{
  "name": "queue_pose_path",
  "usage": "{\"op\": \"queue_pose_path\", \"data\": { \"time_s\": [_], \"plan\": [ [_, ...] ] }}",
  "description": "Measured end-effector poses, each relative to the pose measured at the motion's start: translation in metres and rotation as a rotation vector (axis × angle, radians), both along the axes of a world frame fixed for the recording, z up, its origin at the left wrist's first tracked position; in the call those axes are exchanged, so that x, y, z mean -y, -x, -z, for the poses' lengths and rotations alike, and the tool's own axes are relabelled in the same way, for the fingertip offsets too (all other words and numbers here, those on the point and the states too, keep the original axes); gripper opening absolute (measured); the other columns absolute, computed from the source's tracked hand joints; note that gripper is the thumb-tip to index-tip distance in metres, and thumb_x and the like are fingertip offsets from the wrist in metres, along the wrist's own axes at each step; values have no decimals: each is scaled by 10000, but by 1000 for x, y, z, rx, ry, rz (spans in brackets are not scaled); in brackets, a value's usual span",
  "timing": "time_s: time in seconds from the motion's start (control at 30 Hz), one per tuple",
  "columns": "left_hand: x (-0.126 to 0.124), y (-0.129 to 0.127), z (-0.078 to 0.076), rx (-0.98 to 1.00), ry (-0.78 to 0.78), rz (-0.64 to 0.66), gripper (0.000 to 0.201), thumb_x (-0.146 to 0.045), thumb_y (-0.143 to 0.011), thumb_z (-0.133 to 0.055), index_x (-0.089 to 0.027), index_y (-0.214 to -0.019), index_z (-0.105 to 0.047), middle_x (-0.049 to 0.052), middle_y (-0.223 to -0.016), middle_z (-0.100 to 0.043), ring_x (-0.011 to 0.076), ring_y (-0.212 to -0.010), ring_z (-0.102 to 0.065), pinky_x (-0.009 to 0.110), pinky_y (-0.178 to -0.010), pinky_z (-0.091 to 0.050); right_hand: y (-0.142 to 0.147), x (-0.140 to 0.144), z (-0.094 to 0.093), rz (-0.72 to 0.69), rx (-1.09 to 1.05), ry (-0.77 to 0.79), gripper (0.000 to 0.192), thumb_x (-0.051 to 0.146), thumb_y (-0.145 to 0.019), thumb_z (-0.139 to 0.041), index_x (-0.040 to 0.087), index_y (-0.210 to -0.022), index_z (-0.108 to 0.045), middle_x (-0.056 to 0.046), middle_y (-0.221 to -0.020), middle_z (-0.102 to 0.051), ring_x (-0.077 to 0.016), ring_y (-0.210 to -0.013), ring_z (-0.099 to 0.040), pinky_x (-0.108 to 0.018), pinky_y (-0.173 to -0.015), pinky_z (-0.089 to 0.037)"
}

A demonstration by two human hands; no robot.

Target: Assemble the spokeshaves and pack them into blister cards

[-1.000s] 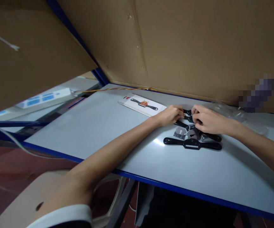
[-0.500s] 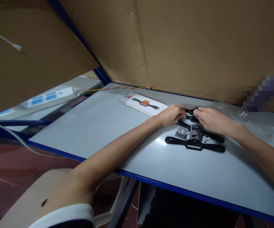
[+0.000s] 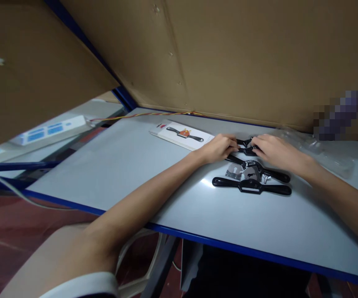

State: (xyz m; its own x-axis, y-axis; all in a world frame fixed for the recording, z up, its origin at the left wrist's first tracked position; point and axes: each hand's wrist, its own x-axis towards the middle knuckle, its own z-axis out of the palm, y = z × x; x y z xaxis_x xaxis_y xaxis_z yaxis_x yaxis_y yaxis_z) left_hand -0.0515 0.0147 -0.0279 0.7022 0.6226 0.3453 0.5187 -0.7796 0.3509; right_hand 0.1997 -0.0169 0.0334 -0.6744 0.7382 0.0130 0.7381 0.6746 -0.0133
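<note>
Both my hands meet over a black spokeshave (image 3: 246, 146) at the far middle of the grey table (image 3: 129, 165). My left hand (image 3: 220, 147) grips its left handle and my right hand (image 3: 272, 151) grips its right handle. Just nearer lies a second black spokeshave (image 3: 259, 169), slanted. A third black spokeshave (image 3: 251, 186) lies flat and nearest to me. Small silver blades (image 3: 234, 171) and metal parts sit between them.
A white packaging card (image 3: 181, 134) printed with a spokeshave lies left of my hands. Crumpled clear plastic (image 3: 318, 149) lies at the right by the cardboard wall (image 3: 243, 58). A red and yellow wire (image 3: 147, 115) runs along the back edge. A power strip (image 3: 48, 129) sits beyond the table's left side.
My right hand has slid a little away from the parts pile onto the far spokeshave's right handle. The view has shifted slightly.
</note>
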Motion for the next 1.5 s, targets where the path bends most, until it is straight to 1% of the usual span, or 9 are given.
{"op": "queue_pose_path", "data": {
  "time_s": [0.13, 0.3, 0.43, 0.6, 0.73, 0.83, 1.0, 1.17, 1.5],
  "plan": [
    [0, 1, 0, -1, -2, 2, 276, -142, -985, -550, -164, -930, -819, 104, -1032, -771, 205, -900, -729, 322, -859, -571, 0, -2, 3, -165, -69, -17, 312, 58, -959, -461, 202, -966, -738, -137, -1254, -665, -287, -1187, -575, -388, -950, -434],
    [1, 1, 0, 0, 7, -3, 263, -163, -992, -561, -168, -920, -813, 99, -1022, -764, 203, -889, -720, 331, -856, -568, 8, 6, -5, 65, 90, -57, 288, 202, -1049, -439, 138, -1166, -694, -165, -1106, -703, -283, -954, -632, -378, -787, -415],
    [1, 0, 0, -8, 16, -8, 275, -167, -995, -549, -168, -929, -815, 101, -1032, -763, 202, -893, -720, 326, -857, -566, 6, 6, -6, -92, 77, -52, 310, 96, -995, -435, 188, -990, -730, -137, -1176, -689, -270, -1038, -633, -377, -858, -398],
    [1, 0, -1, -11, 10, -15, 268, -157, -984, -554, -166, -935, -817, 101, -1043, -769, 203, -908, -727, 318, -867, -565, 7, 6, -4, 25, 85, -55, 264, 249, -1047, -491, 163, -1161, -714, -134, -1105, -705, -255, -877, -642, -368, -751, -383],
    [2, 1, -1, -19, 18, -27, 260, -142, -973, -562, -171, -928, -817, 95, -1044, -770, 202, -911, -733, 310, -866, -565, 9, 9, -6, -103, 92, -55, 284, 132, -1037, -442, 185, -1079, -718, -131, -1194, -679, -250, -988, -644, -368, -835, -400],
    [3, 1, -2, -16, 17, -34, 247, -163, -983, -576, -168, -927, -816, 97, -1033, -770, 206, -903, -735, 315, -862, -569, 7, 9, -7, -18, 74, -68, 258, 197, -1048, -494, 159, -1227, -676, -143, -1179, -685, -259, -933, -645, -366, -754, -388],
    [4, 1, -1, -3, 31, -28, 255, -173, -997, -568, -166, -955, -819, 98, -1044, -772, 199, -889, -733, 328, -865, -580, 3, 5, -6, -83, 73, -38, 327, 21, -954, -461, 193, -1042, -725, -118, -1183, -694, -240, -959, -645, -355, -791, -391],
    [4, 1, -2, -8, 28, -29, 261, -176, -1002, -561, -160, -954, -818, 105, -1042, -766, 198, -896, -728, 339, -876, -582, 9, 8, -5, 65, 83, -26, 245, 269, -1045, -529, 167, -1203, -686, -147, -1128, -716, -258, -880, -662, -353, -713, -382],
    [2, 2, -1, -23, 16, -35, 269, -181, -1004, -559, -162, -985, -827, 109, -1055, -772, 219, -934, -742, 337, -889, -579, 3, 4, 1, 28, -35, 40, 238, 156, -1039, -447, 166, -1147, -659, -137, -1140, -692, -254, -941, -641, -363, -787, -426]
  ]
}}
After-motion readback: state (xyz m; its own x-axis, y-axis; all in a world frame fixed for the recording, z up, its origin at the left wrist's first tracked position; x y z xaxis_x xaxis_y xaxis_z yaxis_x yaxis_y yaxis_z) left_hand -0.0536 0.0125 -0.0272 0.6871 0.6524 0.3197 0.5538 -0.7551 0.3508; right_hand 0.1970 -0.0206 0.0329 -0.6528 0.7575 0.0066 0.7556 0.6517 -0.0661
